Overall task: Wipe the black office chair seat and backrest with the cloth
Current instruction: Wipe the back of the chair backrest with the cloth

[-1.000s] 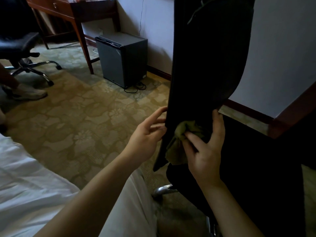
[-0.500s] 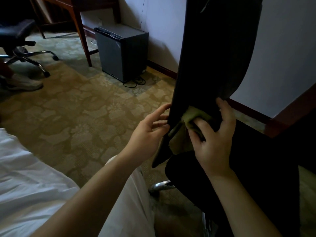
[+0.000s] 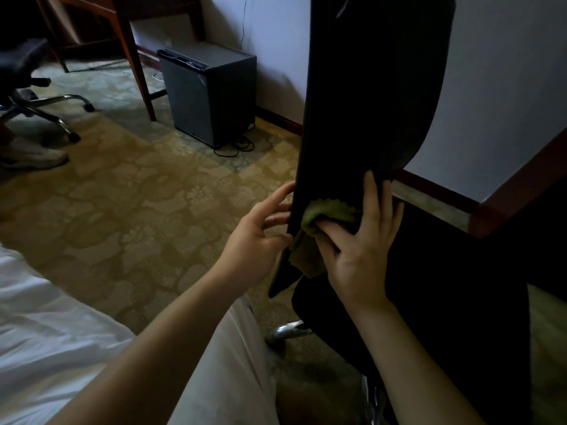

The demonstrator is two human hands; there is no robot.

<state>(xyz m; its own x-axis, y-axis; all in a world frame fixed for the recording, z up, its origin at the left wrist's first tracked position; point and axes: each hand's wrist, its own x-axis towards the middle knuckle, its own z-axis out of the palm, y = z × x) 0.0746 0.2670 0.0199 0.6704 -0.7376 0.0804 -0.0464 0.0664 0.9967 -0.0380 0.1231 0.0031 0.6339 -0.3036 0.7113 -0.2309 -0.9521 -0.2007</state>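
A person's right hand grips a bunched green cloth against the lower part of a black office chair's backrest, right of centre in the frame, just above the seat. The left hand, fingers relaxed and spread, touches the backrest's left edge. A small dark fridge stands against the wall at upper centre.

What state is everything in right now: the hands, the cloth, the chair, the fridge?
Backrest: upright.
Cloth: bunched against backrest, part hanging down.
Right hand: grips cloth, pressing it on backrest.
Left hand: fingers relaxed, touching backrest edge.
Seat: cloth not on it.
Fridge: door shut.
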